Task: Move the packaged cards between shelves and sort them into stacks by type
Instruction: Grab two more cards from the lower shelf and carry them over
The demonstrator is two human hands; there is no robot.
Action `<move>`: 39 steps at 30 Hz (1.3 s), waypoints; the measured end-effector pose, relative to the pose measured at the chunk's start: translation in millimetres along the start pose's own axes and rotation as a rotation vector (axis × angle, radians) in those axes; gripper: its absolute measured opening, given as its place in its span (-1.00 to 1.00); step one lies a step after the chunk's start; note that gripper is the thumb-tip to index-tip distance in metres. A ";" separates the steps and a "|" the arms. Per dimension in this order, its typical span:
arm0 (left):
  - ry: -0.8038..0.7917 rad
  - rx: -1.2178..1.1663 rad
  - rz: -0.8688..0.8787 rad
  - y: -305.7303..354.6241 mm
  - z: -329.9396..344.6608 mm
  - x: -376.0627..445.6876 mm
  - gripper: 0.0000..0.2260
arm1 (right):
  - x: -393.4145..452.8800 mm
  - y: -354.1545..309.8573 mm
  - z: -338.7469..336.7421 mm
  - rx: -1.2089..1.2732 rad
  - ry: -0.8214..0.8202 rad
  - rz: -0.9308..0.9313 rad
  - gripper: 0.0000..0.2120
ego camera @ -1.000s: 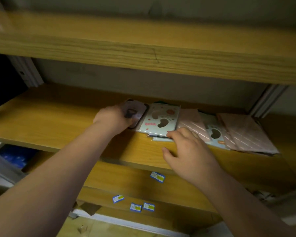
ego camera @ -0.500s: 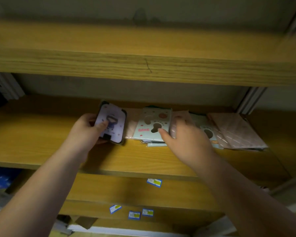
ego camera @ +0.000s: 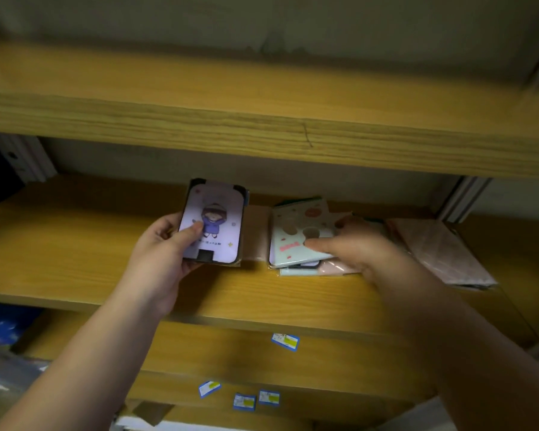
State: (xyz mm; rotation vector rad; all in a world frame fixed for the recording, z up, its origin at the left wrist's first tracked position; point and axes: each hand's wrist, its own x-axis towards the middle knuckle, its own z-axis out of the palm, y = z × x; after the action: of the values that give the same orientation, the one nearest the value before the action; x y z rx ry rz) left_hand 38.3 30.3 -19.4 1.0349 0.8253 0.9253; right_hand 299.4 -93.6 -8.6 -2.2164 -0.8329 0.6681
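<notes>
My left hand (ego camera: pixel 161 253) grips a lilac packaged card (ego camera: pixel 218 213) with a cartoon figure in purple, tilted up above the middle wooden shelf (ego camera: pixel 59 244); my thumb lies across its front. To the right, my right hand (ego camera: pixel 355 247) pinches the near right edge of a pale green packaged card (ego camera: pixel 296 231) with brown spots, the top of a small stack on the shelf. More cards lie under and beside it, partly hidden by my right hand. A pinkish striped pack (ego camera: pixel 439 247) lies at the far right of the row.
An upper wooden shelf (ego camera: pixel 262 119) overhangs close above the cards. A lower shelf edge (ego camera: pixel 231 353) carries several small blue-and-yellow price labels (ego camera: pixel 285 341). A metal upright (ego camera: pixel 461 197) stands at the right, another at the left. Blue goods (ego camera: pixel 0 328) sit low on the left.
My left hand has lifted the lilac card off the row, drawn it left and tilted it upright. My right hand moved from the shelf front onto the green card and pinched it.
</notes>
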 end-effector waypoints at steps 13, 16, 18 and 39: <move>-0.081 -0.167 -0.134 -15.8 47.1 -45.5 -0.88 | -68.2 41.7 -31.0 0.891 0.171 -0.034 -0.82; -0.095 -0.141 -0.092 -18.2 64.6 -68.8 -0.85 | -91.4 60.9 -43.1 0.999 0.176 -0.022 -0.71; -0.103 -0.082 -0.070 -21.1 77.7 -86.5 -0.80 | -109.5 76.1 -53.2 1.060 0.170 -0.065 -0.64; -0.280 0.079 -0.029 -91.4 256.6 -328.4 -0.81 | -325.8 260.9 -206.7 1.030 0.153 0.005 -0.69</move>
State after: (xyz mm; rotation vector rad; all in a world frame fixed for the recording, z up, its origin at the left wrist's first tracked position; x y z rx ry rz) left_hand 162.4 -376.7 12.5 1.1872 0.6447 0.7074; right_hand 313.3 -558.9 6.3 -1.3029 -0.2744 0.6997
